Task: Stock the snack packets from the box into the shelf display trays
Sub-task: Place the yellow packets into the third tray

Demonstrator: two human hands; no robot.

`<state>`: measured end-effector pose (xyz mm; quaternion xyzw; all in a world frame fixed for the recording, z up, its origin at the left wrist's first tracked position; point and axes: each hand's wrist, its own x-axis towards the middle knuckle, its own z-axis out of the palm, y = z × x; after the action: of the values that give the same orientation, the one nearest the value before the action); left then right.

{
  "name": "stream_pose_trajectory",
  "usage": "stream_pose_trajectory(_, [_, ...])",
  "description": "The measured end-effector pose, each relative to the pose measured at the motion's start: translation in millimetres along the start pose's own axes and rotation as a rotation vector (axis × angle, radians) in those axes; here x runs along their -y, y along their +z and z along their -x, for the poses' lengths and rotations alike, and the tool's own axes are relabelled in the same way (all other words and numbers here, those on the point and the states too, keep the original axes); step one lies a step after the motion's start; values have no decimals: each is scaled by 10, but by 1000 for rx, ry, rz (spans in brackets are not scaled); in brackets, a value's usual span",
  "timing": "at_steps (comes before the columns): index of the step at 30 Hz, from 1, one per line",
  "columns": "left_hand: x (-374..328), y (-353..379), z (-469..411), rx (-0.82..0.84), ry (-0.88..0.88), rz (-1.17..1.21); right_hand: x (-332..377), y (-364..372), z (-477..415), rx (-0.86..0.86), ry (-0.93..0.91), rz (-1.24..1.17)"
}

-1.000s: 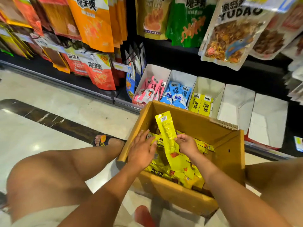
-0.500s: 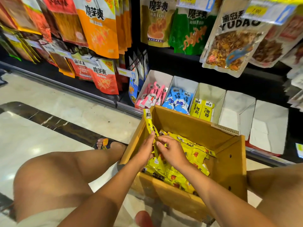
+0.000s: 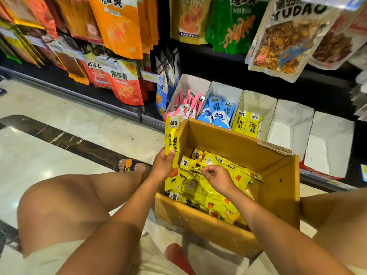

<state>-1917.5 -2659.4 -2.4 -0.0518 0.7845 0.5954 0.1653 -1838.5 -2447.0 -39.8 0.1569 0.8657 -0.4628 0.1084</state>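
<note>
Head view: left hand [image 3: 163, 165] grips upright yellow packet [image 3: 172, 135]; right hand [image 3: 217, 178] fingertips pinch a packet edge in cardboard box [image 3: 278, 195].

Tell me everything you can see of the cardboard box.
The cardboard box is brown corrugated card, open at the top, with a ragged torn strip along its far rim and a small dark hole in its right wall. It stands upright on the floor between the person's legs, just in front of the display trays. A loose heap of yellow packets covers its bottom. The right hand reaches inside over the heap; the left hand holds one packet upright at its left corner.
</note>
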Motion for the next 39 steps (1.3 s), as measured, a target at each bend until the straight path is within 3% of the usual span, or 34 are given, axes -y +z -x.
stream_pose_trajectory(5, [90,-27,3,25,-24,-12,-479,101,159,235,115,295])
stream_pose_trajectory(9, [67,-3,30,20,-18,-42,-714,182,256,324,189,396])
stream_pose_trajectory(15, [84,7,71,3,-33,-18,-777,309,231,357,246,471])
stream_pose_trajectory(26, [57,-65,110,-52,-37,171,-467,483,156,423,174,740])
stream_pose_trajectory(32, [-61,-20,72,-78,-24,165,-475,349,120,352,138,701])
stream_pose_trajectory(39, [-526,104,38,-46,12,179,-311,-326,-9,186,90,582])
